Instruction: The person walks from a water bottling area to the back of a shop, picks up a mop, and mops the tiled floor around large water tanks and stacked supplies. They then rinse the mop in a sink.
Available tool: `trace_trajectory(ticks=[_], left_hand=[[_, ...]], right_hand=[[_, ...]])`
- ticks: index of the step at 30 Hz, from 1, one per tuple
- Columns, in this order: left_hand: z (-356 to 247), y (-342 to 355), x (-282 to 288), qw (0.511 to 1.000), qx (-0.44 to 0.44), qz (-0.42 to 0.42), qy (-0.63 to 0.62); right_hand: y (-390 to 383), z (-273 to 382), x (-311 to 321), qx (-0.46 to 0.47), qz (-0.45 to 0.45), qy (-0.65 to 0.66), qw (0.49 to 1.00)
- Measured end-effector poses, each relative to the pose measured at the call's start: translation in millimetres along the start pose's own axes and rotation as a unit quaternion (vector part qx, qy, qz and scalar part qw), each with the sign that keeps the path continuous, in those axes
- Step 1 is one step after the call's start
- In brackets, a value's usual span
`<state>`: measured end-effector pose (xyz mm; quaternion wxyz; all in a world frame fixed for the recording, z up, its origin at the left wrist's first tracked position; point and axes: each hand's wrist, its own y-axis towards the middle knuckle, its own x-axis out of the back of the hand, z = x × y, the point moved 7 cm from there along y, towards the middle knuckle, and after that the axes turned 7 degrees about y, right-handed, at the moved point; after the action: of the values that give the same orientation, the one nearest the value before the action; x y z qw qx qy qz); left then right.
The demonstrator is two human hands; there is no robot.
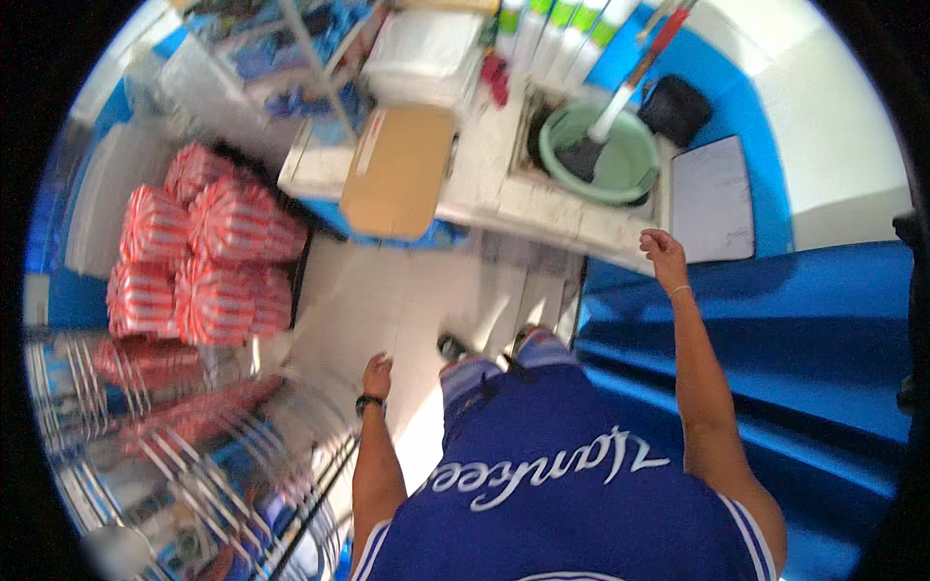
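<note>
My left hand [377,376], with a dark watch or band on its wrist, hangs over the tiled floor. Its fingers are loosely bent and apart, and nothing shows in them. Out by the front edge of the white counter [484,203] is my right hand [664,254], a thin band round its wrist. Its fingers are half curled, with a gap to the thumb and no object visible between them. Nearest to it are a pale green basin [630,174] and a flat whitish board [714,198]. A brush-like tool with a white and red handle [610,114] leans in the basin.
Red-and-white striped bundles [232,218] are stacked at the left. Below them stands a wire rack [194,445]. A brown cardboard piece [399,169] overhangs the counter edge. White-and-green tubes [567,34] and a black bag-like item [676,108] sit farther back. Blue cloth [775,329] hangs at the right.
</note>
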<state>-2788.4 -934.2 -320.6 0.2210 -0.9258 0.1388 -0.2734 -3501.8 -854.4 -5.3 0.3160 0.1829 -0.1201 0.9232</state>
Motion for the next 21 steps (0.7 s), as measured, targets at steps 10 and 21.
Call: trace_trajectory(ticks=[10, 21], left_hand=[[-65.7, -6.3, 7.9, 0.993, 0.053, -0.065, 0.078], [-139.1, -153.2, -149.5, 0.971, 0.161, -0.102, -0.144]], right_hand=[[245.0, 157.7, 54.7, 0.232, -0.128, 0.071, 0.962], [492.8, 255.7, 87.6, 0.214, -0.007, 0.312, 0.926]])
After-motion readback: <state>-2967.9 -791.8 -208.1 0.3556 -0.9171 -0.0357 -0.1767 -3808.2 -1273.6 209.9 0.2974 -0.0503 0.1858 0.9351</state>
